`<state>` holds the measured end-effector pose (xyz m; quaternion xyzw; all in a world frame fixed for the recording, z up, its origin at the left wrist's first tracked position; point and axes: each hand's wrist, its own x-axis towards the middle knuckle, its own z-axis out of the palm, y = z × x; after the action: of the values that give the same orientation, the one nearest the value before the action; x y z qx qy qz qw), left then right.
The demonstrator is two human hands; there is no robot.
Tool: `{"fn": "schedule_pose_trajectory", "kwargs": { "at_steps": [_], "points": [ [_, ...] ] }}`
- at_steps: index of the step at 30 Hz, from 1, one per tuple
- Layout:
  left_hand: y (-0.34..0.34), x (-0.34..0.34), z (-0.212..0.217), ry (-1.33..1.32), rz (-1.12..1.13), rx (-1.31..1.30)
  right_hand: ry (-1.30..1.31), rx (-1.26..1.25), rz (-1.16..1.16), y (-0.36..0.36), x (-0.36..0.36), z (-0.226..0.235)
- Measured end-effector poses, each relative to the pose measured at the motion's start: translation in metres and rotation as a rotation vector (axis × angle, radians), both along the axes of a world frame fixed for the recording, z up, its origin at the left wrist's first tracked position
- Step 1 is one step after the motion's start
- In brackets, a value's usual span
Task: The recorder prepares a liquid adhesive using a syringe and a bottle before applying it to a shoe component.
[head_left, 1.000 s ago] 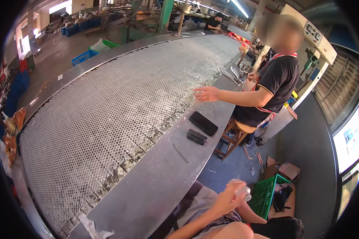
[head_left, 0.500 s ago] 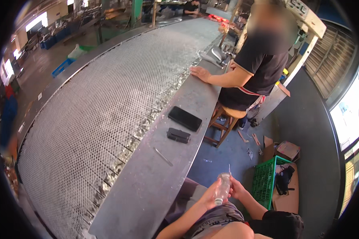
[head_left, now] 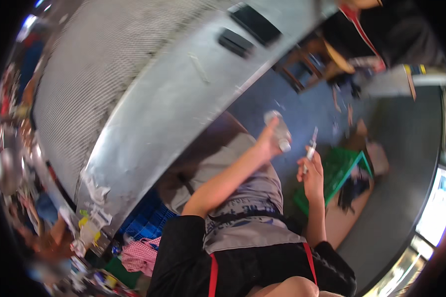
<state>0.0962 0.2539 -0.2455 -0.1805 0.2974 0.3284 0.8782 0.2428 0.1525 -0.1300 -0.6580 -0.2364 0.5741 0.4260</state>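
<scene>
My left hand (head_left: 266,143) is closed around a small clear bottle (head_left: 281,130), which is blurred by motion and tilted with its pale end toward me. To its right, my right hand (head_left: 313,174) grips a slim tool that looks like a syringe (head_left: 310,151), its thin tip pointing up and away from me. Bottle and syringe are apart, both held over my lap and the floor beside the bench. Along the metal bench edge (head_left: 148,123) lie a black phone (head_left: 255,24), a small black case (head_left: 235,43) and a thin pale stick (head_left: 198,67).
A wide mesh surface (head_left: 99,54) stretches beyond the bench edge. A green crate (head_left: 339,175) stands on the floor at right, with cardboard and a dark item by it. A wooden stool (head_left: 307,67) and a seated person (head_left: 396,34) are at the upper right. A blue crate (head_left: 146,220) sits at lower left.
The view has tipped down, showing more of my lap and the lower left. My hands, close together at the bottle before, have moved apart, the syringe now separate from the bottle.
</scene>
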Motion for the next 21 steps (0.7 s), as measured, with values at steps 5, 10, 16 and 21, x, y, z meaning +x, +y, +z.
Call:
{"fn": "schedule_pose_trajectory", "kwargs": {
  "at_steps": [5,10,16,21],
  "points": [
    [-0.004,0.02,-0.024,0.041,-0.082,0.042,-0.195,-0.045,0.057,-0.044,0.001,0.015],
    [-0.012,0.04,-0.025,0.101,-0.122,-0.005,-0.291,-0.044,0.072,-0.062,0.001,0.018],
    [-0.015,0.05,-0.013,0.186,-0.146,-0.065,-0.307,-0.074,0.089,-0.064,0.006,0.001],
    [-0.014,0.055,-0.015,0.193,-0.156,-0.062,-0.303,-0.079,0.075,-0.063,0.011,-0.002]
  ]
}}
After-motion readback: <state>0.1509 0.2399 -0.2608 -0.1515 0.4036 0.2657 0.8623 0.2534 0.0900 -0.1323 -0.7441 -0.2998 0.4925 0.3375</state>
